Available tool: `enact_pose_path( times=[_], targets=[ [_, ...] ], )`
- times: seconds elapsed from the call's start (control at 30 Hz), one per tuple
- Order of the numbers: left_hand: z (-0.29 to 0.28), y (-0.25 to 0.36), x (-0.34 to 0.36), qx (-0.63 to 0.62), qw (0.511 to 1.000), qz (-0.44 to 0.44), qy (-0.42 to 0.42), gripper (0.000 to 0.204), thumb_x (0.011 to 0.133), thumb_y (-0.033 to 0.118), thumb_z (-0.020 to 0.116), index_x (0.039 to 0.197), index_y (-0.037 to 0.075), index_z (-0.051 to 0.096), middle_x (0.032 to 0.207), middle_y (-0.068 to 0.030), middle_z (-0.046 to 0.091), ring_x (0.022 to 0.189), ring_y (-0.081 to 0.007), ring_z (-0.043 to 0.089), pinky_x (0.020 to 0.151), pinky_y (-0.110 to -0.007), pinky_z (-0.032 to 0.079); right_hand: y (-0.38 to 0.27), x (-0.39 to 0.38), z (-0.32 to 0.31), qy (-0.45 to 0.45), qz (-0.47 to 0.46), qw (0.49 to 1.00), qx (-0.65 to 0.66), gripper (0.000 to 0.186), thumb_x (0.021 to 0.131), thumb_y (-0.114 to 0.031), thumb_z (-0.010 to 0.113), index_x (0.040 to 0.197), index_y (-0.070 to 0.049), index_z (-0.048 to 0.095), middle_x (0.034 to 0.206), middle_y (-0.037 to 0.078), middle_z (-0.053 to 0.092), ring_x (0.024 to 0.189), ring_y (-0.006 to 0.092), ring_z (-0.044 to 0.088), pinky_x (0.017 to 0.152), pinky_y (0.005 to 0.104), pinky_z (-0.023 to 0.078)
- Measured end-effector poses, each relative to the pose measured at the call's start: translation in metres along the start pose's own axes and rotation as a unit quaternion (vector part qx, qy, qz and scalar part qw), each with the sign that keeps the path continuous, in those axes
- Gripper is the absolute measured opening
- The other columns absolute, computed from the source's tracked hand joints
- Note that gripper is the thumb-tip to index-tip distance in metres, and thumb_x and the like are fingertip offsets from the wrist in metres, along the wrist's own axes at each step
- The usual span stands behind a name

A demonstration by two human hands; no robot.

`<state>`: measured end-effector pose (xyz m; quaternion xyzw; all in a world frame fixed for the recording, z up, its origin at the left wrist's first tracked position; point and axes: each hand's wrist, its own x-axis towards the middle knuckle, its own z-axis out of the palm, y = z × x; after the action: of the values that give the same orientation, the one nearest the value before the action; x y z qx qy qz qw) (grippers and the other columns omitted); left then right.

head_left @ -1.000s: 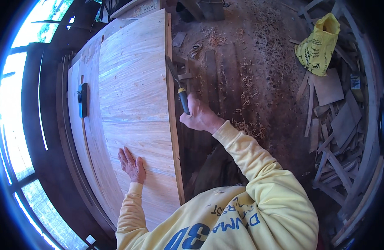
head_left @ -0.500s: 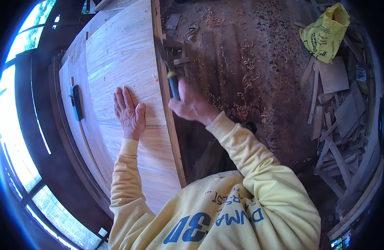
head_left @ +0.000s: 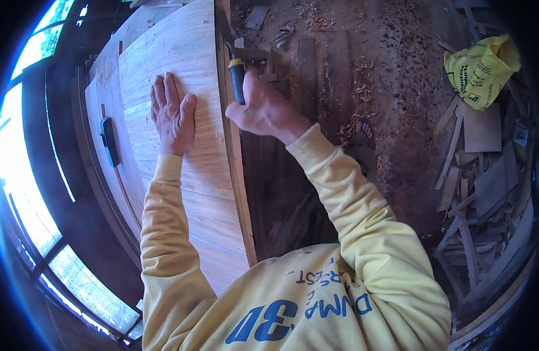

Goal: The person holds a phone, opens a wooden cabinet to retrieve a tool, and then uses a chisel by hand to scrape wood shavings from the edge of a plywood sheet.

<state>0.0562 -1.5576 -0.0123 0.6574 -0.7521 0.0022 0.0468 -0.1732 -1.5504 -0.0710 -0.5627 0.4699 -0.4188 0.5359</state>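
Note:
My left hand (head_left: pixel 175 120) lies flat on a broad, pale wooden panel (head_left: pixel 164 52), its fingers stretched forward and the thumb apart. Along the panel's right edge (head_left: pixel 239 199), my right hand (head_left: pixel 266 108) is closed around the handle of a tool. This tool (head_left: pixel 237 79) has a dark grip with a yellow collar and a narrow dark metal blade, which reaches forward beside the panel's edge. Blur and shade keep me from telling its exact kind. To the left of my left hand, a black and blue tool (head_left: pixel 109 142) rests on the wood.
Curled wood shavings (head_left: pixel 363 96) litter the brown ground at right. A yellow sack (head_left: pixel 480 73) sits at the far right, above a heap of scrap boards (head_left: pixel 486 187). My foot (head_left: pixel 364 127) shows right of my forearm. Dark slatted framing (head_left: pixel 41 134) stands at left.
Both hands have moved forward along the panel, the right one still gripping the tool. My view has shifted a little, and a foot now shows on the ground.

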Motion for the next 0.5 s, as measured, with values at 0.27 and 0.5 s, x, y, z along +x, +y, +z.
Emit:
enact_pose_path(
  times=[0.27,0.5],
  targets=[
    [-0.002,0.000,-0.001,0.002,1.000,-0.024,-0.019,0.079,0.098,0.049,0.045,0.160,0.005,0.026,0.166,-0.0235,0.020,0.153,-0.0441,0.014,0.123,-0.053,0.009,-0.005,0.001,0.001,0.029,0.019,0.999,-0.004,0.040,0.079,-0.018,0.068,0.101,0.009,0.049,0.071,0.021,0.059,0.062,0.0345,0.060,0.059,0.0428,0.050],
    [-0.005,-0.003,-0.002,-0.013,0.999,-0.027,-0.022,0.079,0.098,0.050,0.044,0.160,0.006,0.026,0.166,-0.0234,0.020,0.154,-0.0433,0.013,0.123,-0.053,0.009,-0.018,0.022,-0.003,0.015,0.039,0.999,0.023,0.040,0.077,-0.017,0.069,0.099,0.009,0.049,0.073,0.022,0.058,0.065,0.0363,0.060,0.062,0.0450,0.048]
  ],
)
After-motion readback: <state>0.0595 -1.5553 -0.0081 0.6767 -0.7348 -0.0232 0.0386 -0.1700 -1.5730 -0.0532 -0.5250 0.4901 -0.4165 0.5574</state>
